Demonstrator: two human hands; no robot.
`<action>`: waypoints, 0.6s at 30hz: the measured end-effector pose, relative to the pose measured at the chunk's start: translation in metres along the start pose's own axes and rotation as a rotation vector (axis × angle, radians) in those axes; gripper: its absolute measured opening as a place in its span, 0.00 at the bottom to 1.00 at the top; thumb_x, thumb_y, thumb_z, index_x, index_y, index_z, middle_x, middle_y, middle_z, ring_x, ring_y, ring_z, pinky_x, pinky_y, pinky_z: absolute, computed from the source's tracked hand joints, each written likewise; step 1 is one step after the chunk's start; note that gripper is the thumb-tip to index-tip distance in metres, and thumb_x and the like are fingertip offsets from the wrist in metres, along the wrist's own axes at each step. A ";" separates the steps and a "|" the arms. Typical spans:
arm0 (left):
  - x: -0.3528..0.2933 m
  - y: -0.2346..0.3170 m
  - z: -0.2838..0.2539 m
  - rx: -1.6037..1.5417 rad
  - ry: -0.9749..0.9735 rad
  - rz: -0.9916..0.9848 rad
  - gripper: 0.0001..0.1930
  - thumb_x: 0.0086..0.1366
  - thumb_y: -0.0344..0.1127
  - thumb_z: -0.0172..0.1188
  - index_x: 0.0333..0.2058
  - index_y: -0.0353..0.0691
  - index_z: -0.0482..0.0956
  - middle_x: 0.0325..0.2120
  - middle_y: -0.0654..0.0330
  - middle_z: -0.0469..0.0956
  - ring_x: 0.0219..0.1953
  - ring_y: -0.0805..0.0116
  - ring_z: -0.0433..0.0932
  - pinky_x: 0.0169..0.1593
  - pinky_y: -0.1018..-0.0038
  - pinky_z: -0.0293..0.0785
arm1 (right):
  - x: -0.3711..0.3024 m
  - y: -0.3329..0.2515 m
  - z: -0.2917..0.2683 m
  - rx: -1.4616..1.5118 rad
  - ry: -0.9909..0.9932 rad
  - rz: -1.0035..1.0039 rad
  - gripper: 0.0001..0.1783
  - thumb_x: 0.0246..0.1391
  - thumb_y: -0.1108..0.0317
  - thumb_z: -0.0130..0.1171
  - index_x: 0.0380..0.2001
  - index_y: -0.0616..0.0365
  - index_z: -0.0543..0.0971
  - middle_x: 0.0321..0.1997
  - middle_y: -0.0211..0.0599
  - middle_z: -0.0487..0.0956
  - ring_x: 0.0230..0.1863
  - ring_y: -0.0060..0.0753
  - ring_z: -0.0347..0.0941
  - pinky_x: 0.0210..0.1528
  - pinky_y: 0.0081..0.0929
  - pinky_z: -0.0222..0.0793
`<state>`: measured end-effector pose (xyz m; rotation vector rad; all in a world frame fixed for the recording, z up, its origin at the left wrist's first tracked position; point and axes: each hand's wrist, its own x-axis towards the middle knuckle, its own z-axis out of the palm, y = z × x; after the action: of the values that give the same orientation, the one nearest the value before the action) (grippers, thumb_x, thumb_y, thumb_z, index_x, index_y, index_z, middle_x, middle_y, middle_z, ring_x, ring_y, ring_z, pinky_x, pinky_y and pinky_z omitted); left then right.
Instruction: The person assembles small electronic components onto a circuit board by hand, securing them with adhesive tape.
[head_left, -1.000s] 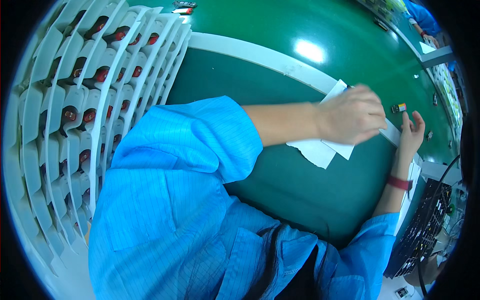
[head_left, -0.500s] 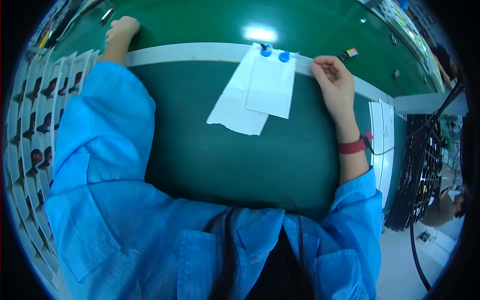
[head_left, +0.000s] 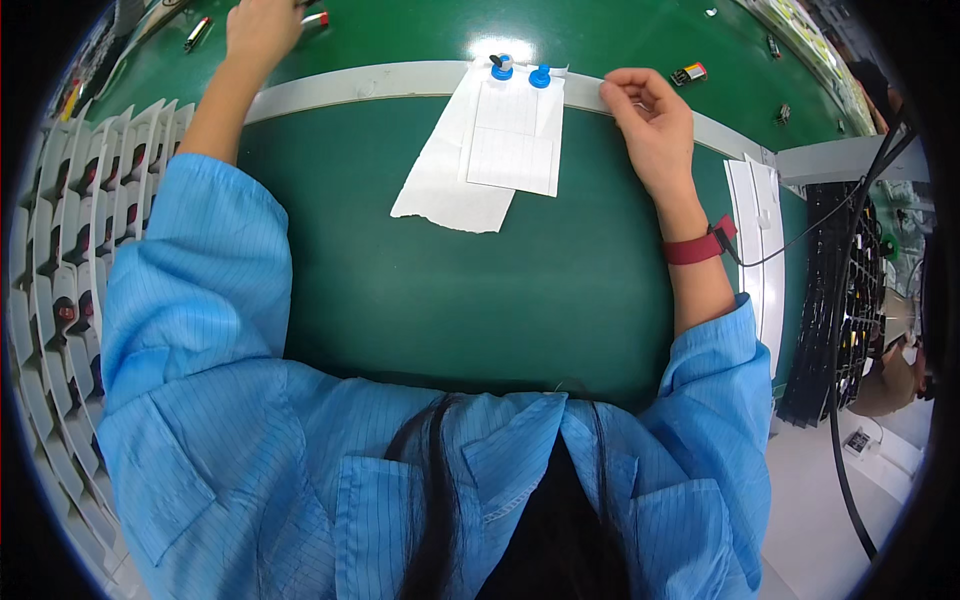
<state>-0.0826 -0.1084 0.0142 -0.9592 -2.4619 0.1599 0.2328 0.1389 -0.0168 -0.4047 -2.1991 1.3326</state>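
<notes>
Head view: a green table (head_left: 480, 310) carries a white strip (head_left: 385, 84), with stacked white trays (head_left: 42, 305) at left. Of the hands, the left (head_left: 264, 38) reaches the upper edge, its grip impossible to tell; the right (head_left: 655, 125) is half-open, loosely curled. Overlapping paper sheets (head_left: 440, 190) lie between them, a red-and-yellow component (head_left: 690, 73) near the right, a red-ended component (head_left: 316, 20) just beside the left, and blue pegs (head_left: 540, 76) on the sheets.

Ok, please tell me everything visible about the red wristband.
The wristband is dark red and looks like fabric. It wraps around bare skin between the right hand and the blue sleeve, and appears fastened. On its outer side a short end sticks out beside a small black clip, from which a thin dark cord runs rightward. Its underside is hidden.
</notes>
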 end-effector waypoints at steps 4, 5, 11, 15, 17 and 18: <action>-0.032 0.113 -0.101 -0.748 0.250 0.266 0.06 0.52 0.30 0.55 0.28 0.35 0.76 0.26 0.49 0.73 0.28 0.48 0.72 0.35 0.66 0.71 | -0.005 -0.014 0.000 0.182 0.097 -0.070 0.12 0.51 0.70 0.56 0.38 0.64 0.71 0.34 0.35 0.74 0.33 0.18 0.69 0.29 0.15 0.66; -0.037 0.129 -0.105 -0.875 0.254 0.418 0.07 0.53 0.27 0.54 0.30 0.33 0.76 0.25 0.52 0.75 0.24 0.57 0.74 0.32 0.70 0.71 | -0.007 -0.024 0.006 0.390 0.066 -0.016 0.13 0.51 0.72 0.56 0.40 0.64 0.70 0.33 0.36 0.75 0.32 0.19 0.70 0.29 0.15 0.67; -0.051 0.180 -0.101 -1.467 -0.181 0.206 0.10 0.52 0.33 0.56 0.31 0.34 0.80 0.22 0.54 0.78 0.23 0.65 0.75 0.31 0.71 0.71 | -0.011 -0.034 0.006 0.567 -0.078 0.101 0.18 0.50 0.75 0.56 0.44 0.66 0.66 0.29 0.37 0.76 0.28 0.22 0.72 0.28 0.17 0.69; -0.049 0.171 -0.084 -1.993 -0.779 -0.124 0.10 0.57 0.31 0.54 0.36 0.35 0.78 0.26 0.62 0.78 0.21 0.83 0.65 0.25 0.84 0.63 | -0.006 -0.029 0.012 0.331 -0.016 0.005 0.16 0.49 0.74 0.58 0.41 0.66 0.68 0.28 0.35 0.76 0.28 0.19 0.71 0.29 0.15 0.68; -0.045 0.169 -0.070 -2.151 -0.867 -0.227 0.12 0.58 0.30 0.53 0.40 0.34 0.77 0.28 0.60 0.78 0.20 0.86 0.63 0.23 0.90 0.60 | -0.002 -0.022 0.011 0.149 0.055 0.020 0.12 0.50 0.73 0.57 0.37 0.66 0.71 0.29 0.34 0.76 0.29 0.16 0.70 0.31 0.13 0.67; -0.041 0.169 -0.060 -2.157 -0.867 -0.233 0.12 0.58 0.30 0.53 0.40 0.34 0.77 0.28 0.60 0.78 0.20 0.86 0.63 0.23 0.90 0.60 | -0.004 -0.020 0.010 0.146 0.050 0.024 0.12 0.50 0.73 0.57 0.37 0.66 0.71 0.29 0.34 0.76 0.29 0.16 0.70 0.31 0.13 0.67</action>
<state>0.0746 -0.0138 0.0029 -1.1820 -2.5262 -3.1410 0.2304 0.1197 -0.0037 -0.4059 -2.0467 1.4692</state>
